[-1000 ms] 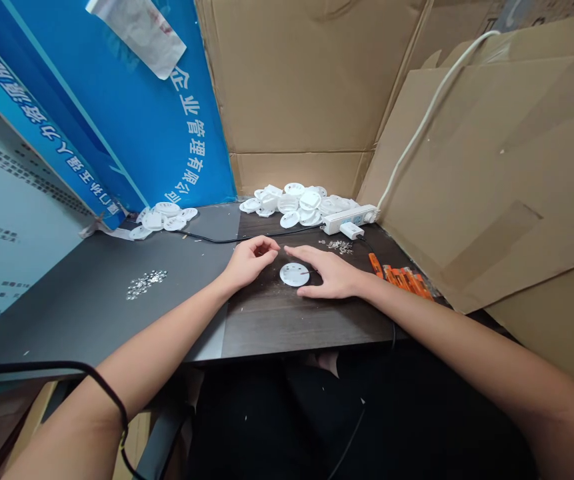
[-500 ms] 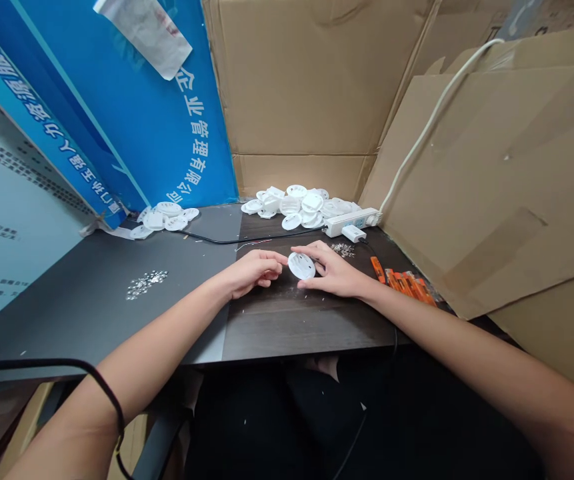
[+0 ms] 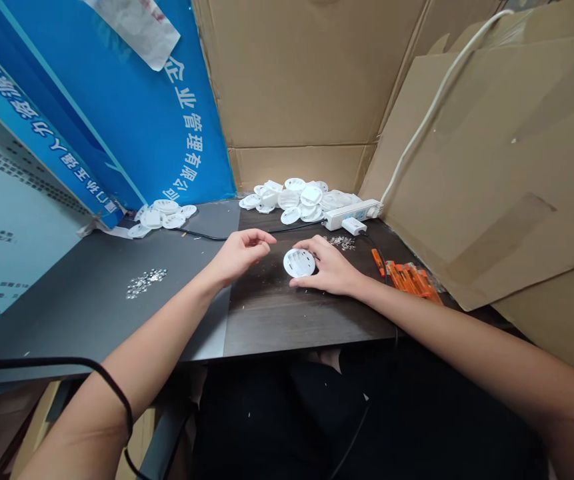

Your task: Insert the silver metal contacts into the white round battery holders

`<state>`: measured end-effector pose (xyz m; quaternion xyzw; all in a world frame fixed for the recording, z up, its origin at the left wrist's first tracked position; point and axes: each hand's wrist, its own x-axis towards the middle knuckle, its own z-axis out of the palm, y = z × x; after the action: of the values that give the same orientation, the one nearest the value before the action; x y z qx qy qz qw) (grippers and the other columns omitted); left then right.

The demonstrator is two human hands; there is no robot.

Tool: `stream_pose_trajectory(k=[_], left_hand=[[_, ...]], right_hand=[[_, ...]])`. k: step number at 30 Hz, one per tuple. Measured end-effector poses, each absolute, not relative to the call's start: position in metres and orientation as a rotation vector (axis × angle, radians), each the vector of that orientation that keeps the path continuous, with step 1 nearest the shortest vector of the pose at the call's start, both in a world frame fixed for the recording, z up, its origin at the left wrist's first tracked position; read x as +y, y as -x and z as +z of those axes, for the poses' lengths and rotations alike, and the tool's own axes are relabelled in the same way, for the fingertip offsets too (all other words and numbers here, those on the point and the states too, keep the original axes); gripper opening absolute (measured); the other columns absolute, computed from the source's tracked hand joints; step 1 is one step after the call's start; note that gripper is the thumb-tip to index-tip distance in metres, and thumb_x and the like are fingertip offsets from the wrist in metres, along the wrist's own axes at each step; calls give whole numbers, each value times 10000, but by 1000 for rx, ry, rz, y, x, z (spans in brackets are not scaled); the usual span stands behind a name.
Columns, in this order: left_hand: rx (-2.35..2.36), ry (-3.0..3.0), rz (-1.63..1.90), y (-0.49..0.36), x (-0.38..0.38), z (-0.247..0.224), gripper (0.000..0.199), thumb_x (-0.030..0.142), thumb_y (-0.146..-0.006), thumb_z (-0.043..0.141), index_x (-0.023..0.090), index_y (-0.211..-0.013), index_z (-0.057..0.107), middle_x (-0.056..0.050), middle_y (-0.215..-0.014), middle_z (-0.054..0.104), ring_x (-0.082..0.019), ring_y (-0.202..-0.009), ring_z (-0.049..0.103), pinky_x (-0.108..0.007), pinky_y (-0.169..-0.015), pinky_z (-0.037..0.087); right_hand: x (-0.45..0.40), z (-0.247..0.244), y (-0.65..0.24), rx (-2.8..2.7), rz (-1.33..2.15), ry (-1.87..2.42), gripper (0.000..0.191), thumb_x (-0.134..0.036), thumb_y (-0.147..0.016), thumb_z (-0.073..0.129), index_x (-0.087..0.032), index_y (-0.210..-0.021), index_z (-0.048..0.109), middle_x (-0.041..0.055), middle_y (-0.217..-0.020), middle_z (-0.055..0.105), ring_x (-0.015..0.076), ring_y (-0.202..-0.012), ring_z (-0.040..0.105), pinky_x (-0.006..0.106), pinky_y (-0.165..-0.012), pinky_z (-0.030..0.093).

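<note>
My right hand (image 3: pixel 329 267) grips a white round plastic disc (image 3: pixel 299 264) by its edge, thumb at the near side and fingers at the far side. The disc is tipped up toward me and shows small dark slots. To the left of it, apart from the disc, my left hand (image 3: pixel 244 255) hovers over the table with index finger stretched out and thumb apart. I see nothing in it; its other fingers are partly hidden. Small metal pieces (image 3: pixel 343 243) lie just behind my right hand.
White round parts are heaped at the back (image 3: pixel 289 200) and back left (image 3: pixel 167 215). A power strip (image 3: pixel 349 215) with a white plug stands beside orange tools (image 3: pixel 411 280) on the right. More shiny small pieces (image 3: pixel 145 283) lie left. Cardboard panels (image 3: pixel 297 80) and a blue board (image 3: pixel 131 120) enclose the table.
My left hand has drawn back from the disc, up and to the left. The disc in my right hand has turned to face me more and shifted slightly left.
</note>
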<state>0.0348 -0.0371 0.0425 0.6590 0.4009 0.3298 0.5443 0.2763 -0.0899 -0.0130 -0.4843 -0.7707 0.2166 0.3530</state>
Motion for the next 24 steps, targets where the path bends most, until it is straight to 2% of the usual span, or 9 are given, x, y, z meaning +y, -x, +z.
stream_pose_trajectory(k=[3,6,10,12,16,19,24], left_hand=[[925,-1928,734,-38,-38,31,285,326,-758,721,129,-962,696,-43,-845,674,-114,-713,570,-235,-677,446],[902,-2262,651,-40,-38,26,189,291,-837,647,160,-923,752,-29,-841,714,-122,-730,609,-236,-706,448],[914,-2359,606,-41,-35,24,212,254,-875,594,184,-934,786,-12,-862,739,-119,-727,622,-239,-712,433],[902,-2352,599,-43,-32,21,212,240,-877,582,178,-930,777,-14,-893,746,-124,-749,629,-242,-728,437],[871,-2357,642,-48,-29,13,237,204,-862,572,172,-1014,751,-20,-941,740,-133,-802,636,-244,-755,450],[887,-2303,666,-50,-29,9,272,212,-852,596,174,-1087,728,-14,-925,736,-127,-794,646,-241,-751,464],[946,-2286,683,-51,-27,7,249,224,-837,617,174,-1054,730,-10,-915,747,-122,-756,646,-234,-692,452]], right_hand=[[-94,-8,-266,-2069,439,1465,800,-679,-670,879,-176,-1244,643,96,-1179,618,261,-1075,610,392,-942,495],[-96,-3,-257,-2182,383,1684,882,-821,-661,796,-189,-1257,645,114,-1219,630,311,-1080,635,429,-908,504],[-95,2,-256,-2290,405,1685,1131,-892,-667,727,-166,-1506,507,170,-1399,565,378,-1233,581,476,-977,476],[-94,4,-259,-2304,450,1641,1040,-804,-752,735,-189,-1552,479,153,-1383,581,345,-1208,595,432,-943,474],[-93,2,-266,-2289,491,1563,684,-610,-831,778,-246,-1394,644,78,-1160,659,236,-1015,627,320,-812,432],[-93,-1,-267,-2271,489,1537,637,-608,-816,797,-222,-1310,688,65,-1095,660,210,-961,612,297,-772,398],[-93,-2,-267,-2236,497,1538,623,-619,-807,799,-225,-1278,696,52,-1044,655,194,-914,598,289,-743,374]])
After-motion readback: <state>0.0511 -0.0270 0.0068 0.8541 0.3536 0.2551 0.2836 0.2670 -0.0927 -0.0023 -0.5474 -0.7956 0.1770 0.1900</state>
